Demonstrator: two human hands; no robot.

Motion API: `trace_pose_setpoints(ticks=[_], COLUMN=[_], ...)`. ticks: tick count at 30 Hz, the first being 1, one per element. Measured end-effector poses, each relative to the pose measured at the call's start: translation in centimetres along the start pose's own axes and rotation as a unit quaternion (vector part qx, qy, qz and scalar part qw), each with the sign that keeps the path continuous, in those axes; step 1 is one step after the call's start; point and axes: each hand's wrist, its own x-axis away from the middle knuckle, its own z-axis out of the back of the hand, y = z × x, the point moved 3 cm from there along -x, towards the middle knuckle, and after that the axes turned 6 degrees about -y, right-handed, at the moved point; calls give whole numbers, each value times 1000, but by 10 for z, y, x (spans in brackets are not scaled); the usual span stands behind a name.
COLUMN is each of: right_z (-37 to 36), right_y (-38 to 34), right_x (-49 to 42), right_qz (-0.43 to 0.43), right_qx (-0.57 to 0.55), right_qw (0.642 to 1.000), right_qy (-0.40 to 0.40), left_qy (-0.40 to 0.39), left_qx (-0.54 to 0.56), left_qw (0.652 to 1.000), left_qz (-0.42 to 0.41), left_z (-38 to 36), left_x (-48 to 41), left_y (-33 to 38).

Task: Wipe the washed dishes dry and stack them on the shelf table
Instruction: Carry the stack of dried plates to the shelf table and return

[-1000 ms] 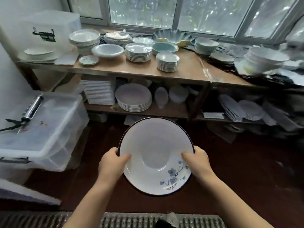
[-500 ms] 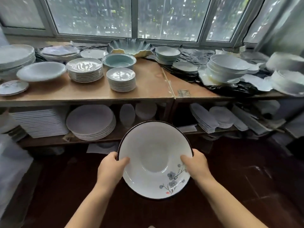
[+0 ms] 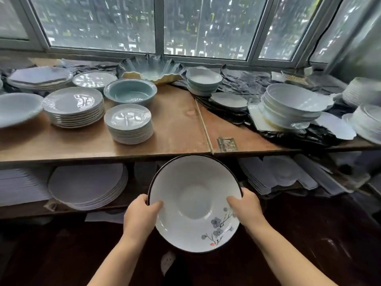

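A wide white bowl (image 3: 193, 195) with a dark rim and a blue flower print is held in front of me, tilted so its inside faces me. My left hand (image 3: 140, 215) grips its left rim, thumb inside. My right hand (image 3: 245, 207) grips the right rim the same way. The bowl's far edge sits just below the front edge of the wooden shelf table (image 3: 177, 129). A stack of white bowls (image 3: 292, 104) stands on the table at the right.
On the tabletop are stacks of small plates (image 3: 128, 123), larger plates (image 3: 75, 106), a teal bowl (image 3: 131, 93) and black plastic sheeting (image 3: 288, 133). The lower shelf holds a plate stack (image 3: 88, 186). Bare wood lies between the plates and the sheeting.
My view has swung right and moved closer to the shelf table. The bowl stays in both hands, now near the table's front edge. The plastic bins at the left have left the view.
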Motion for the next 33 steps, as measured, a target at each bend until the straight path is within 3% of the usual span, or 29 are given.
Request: trace_pose_setpoints(ticks=[13,33], right_z=[-24,-95], right_y=[-100,-163], right_x=[-230,-508], right_qz=[-7,5], right_qx=[32,160], right_qw=[999,955], right_qy=[-10,-251], left_qy=[0,71], left_qx=[-22,40], left_qw=[1000,976], left_qz=[22,201], left_z=[-13,-74], left_x=[-218,-383], left_y=[108,143])
